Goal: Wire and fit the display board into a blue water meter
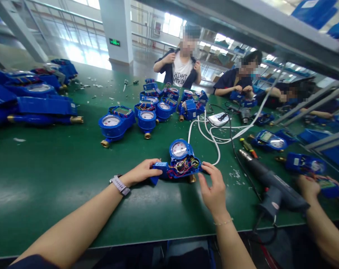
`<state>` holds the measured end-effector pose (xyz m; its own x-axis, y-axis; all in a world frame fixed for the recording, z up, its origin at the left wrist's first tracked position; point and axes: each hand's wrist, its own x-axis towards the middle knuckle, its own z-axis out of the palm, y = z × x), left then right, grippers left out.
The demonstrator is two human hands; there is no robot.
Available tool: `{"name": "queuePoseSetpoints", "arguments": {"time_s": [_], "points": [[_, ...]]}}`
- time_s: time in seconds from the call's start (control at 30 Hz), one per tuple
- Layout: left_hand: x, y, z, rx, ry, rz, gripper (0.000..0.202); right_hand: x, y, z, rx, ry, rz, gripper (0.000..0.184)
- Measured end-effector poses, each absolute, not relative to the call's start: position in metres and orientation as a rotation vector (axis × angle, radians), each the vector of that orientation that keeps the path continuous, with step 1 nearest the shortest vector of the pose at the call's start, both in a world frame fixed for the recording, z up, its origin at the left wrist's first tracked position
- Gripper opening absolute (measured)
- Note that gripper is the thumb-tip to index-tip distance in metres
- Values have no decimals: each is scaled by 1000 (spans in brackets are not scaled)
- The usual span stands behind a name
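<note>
In front of me on the green bench stands a blue water meter (pixel 180 149) with a round white dial. Its lower housing is uncovered, with coloured wires and a round component showing. My left hand (pixel 144 172) is closed on a small blue cover (pixel 161 169) at the meter's left side; wires run close by it. My right hand (pixel 213 185) is at the housing's right edge, thumb and fingertips around that edge. A brass fitting (pixel 192 179) shows under the meter. The undersides of my left fingers are hidden.
Several assembled blue meters (pixel 111 121) stand behind, and more are piled at the left (pixel 46 104). A heat gun (pixel 273 183), a screwdriver (pixel 248 147) and a white power strip (pixel 219 118) with looping cables lie right. A co-worker's hands (pixel 309 186) work nearby; others sit opposite.
</note>
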<state>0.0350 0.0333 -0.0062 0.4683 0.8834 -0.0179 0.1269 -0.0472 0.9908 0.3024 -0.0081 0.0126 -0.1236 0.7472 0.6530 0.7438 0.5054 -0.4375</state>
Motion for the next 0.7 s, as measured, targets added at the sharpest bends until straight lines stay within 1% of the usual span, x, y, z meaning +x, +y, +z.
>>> {"name": "queuePoseSetpoints", "arguments": {"time_s": [0.2,0.37,0.57,0.7], "points": [[39,33,-11,1434,1041,798,25,342,-33,-17,-1443,-1837,72,21],[39,34,-14,1455,1120,765,35,366,-57,-37,-1564,-1708,74,20],[37,37,-20,1442,1184,708,45,364,-66,-36,-1575,-1527,35,18],[34,42,-26,1444,1267,710,55,388,-73,-33,-1567,-1289,-108,23]]}}
